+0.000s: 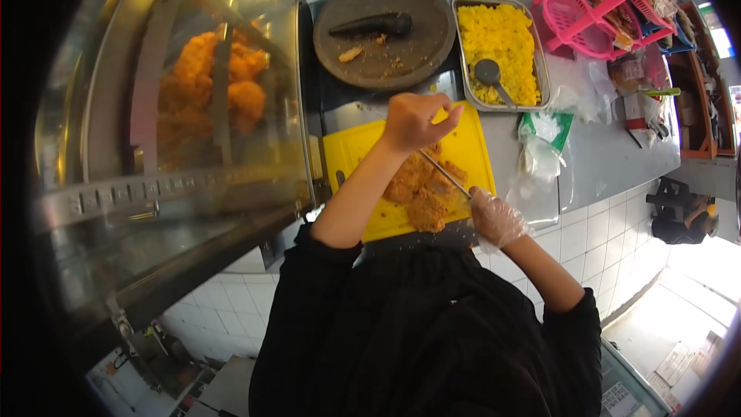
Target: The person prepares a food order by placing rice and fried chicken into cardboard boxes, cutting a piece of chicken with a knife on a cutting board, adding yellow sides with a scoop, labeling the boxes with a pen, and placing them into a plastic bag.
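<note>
My bare left hand (pixel 419 119) is above the upper part of a yellow cutting board (pixel 474 139), its fingers loosely curled. Nothing shows in it, but its inner side is partly hidden. My right hand (pixel 495 219), in a clear plastic glove, grips a narrow metal tool (pixel 444 174) at the board's right edge; it looks like a knife seen edge-on. From there the tool slants up and left to just below my left hand, which may touch its far end. Pieces of browned fried chicken (pixel 427 208) lie on the board under and beside the tool.
Beyond the board are a round dark slab (pixel 347 75) bearing a black pestle (pixel 370 25) and a metal tray (pixel 460 58) of yellow food with a grey scoop (pixel 487 72). At left stands a glass case (pixel 301 98) with fried chicken; at right, plastic bags (pixel 541 153) and a pink rack (pixel 584 17).
</note>
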The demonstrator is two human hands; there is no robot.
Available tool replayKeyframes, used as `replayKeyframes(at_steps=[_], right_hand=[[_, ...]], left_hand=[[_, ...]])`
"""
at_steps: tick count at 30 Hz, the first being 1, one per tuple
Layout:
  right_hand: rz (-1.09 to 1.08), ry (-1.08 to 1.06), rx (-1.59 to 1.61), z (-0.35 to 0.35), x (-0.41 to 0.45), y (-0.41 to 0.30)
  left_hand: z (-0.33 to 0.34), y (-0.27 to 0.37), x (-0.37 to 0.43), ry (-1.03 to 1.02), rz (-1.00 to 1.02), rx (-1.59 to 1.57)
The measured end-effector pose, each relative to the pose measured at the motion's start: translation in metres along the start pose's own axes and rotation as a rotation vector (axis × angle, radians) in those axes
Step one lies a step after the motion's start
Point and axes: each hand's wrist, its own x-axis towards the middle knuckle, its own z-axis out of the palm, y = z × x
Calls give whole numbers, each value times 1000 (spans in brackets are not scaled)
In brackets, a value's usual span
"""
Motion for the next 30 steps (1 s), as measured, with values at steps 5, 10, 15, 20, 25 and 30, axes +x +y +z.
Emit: replayKeyframes(at_steps=[5, 10, 15, 20, 25, 30], right_hand=[[-233, 81, 138, 40, -24, -15], [-20, -254, 28, 52, -12, -17], [20, -310, -27, 63, -11, -15], [-5, -222, 55, 40, -15, -30], [-277, 5, 167, 42, -31, -37], [30, -182, 51, 80, -27, -34]], left_hand=[[-26, 2, -67, 27, -252, -77], [-10, -23, -100, 15, -474, -101], [-9, -24, -103, -114, -463, -64], [-19, -17, -82, 28, -371, -54], [-38, 7, -76, 45, -295, -76], [-24, -29, -114, 18, -562, -93]])
